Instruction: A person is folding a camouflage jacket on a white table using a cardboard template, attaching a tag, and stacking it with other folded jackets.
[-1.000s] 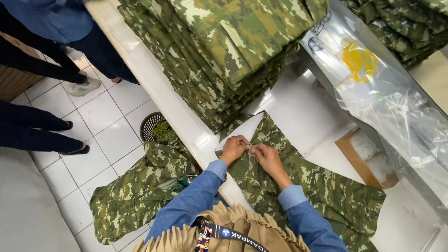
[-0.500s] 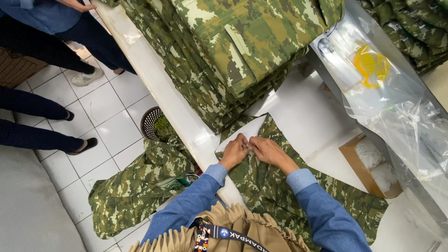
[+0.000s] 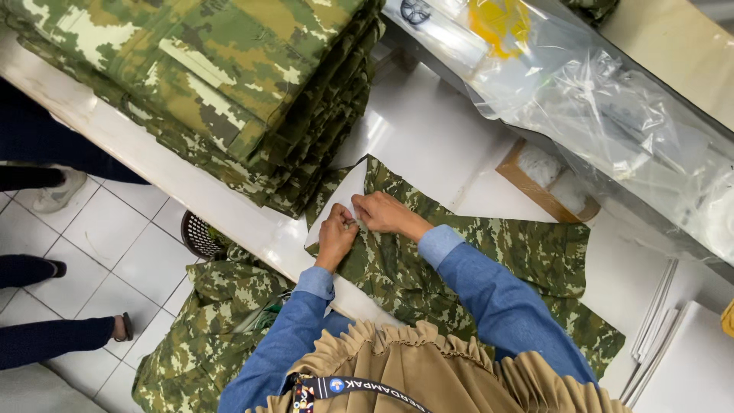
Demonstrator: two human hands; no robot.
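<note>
Left hand (image 3: pixel 336 233) and right hand (image 3: pixel 384 213): fingers of both were pinched shut on the camouflage garment (image 3: pixel 466 268) at its collar edge, over a white insert (image 3: pixel 342 200). Risk, judged: insert could slip and crease the fold. Garment spread away from the fingers across the desk (image 3: pixel 428 130); stacked garments (image 3: pixel 229 84) lay just beyond.

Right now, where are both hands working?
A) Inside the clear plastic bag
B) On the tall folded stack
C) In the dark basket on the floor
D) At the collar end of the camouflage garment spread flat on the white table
D: the left hand and right hand meet at the top edge of the flat camouflage garment on the white table, beside the folded stack.
</note>
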